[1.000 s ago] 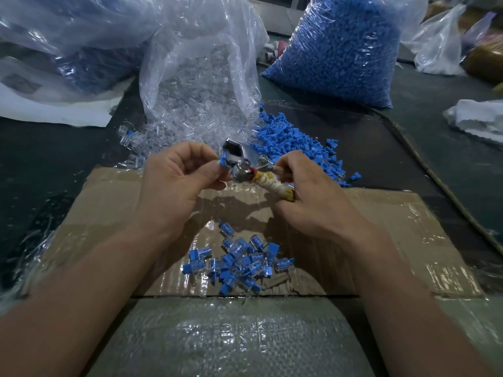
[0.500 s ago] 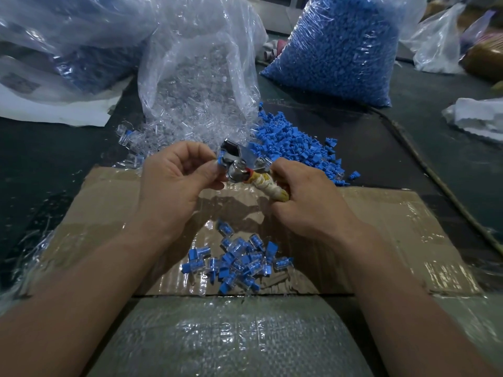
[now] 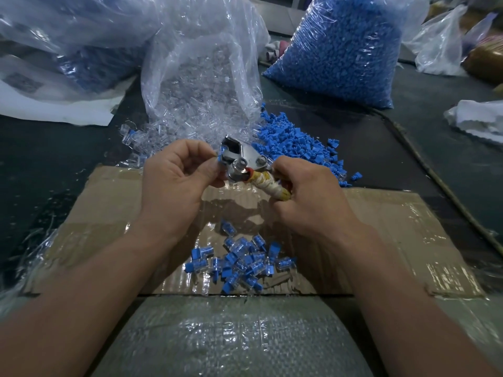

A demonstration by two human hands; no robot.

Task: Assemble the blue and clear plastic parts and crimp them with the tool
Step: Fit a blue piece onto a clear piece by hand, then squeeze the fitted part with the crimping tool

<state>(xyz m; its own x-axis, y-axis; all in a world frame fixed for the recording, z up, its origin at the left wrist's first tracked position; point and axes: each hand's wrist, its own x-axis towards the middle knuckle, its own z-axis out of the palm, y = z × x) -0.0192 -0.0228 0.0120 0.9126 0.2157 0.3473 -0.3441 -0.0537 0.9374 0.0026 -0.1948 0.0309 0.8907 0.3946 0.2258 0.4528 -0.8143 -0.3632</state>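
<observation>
My right hand (image 3: pixel 304 197) grips the tape-wrapped handles of the metal crimp tool (image 3: pixel 239 159), held above the cardboard. My left hand (image 3: pixel 174 180) pinches a small blue and clear part (image 3: pixel 220 156) at the tool's jaw; most of the part is hidden by my fingers and the jaw. A pile of assembled blue and clear parts (image 3: pixel 242 262) lies on the cardboard sheet (image 3: pixel 381 235) below my hands. Loose blue parts (image 3: pixel 294 142) lie heaped behind the tool. Clear parts (image 3: pixel 190 104) spill from an open plastic bag.
A full bag of blue parts (image 3: pixel 340 50) stands at the back right. More plastic bags (image 3: pixel 68 36) sit at the back left. A white sheet (image 3: pixel 54 102) lies left, white crumpled material (image 3: pixel 479 118) right. A cord (image 3: pixel 435 172) runs along the dark table.
Both hands and the tool have lifted slightly and shifted a little left; the grips are unchanged.
</observation>
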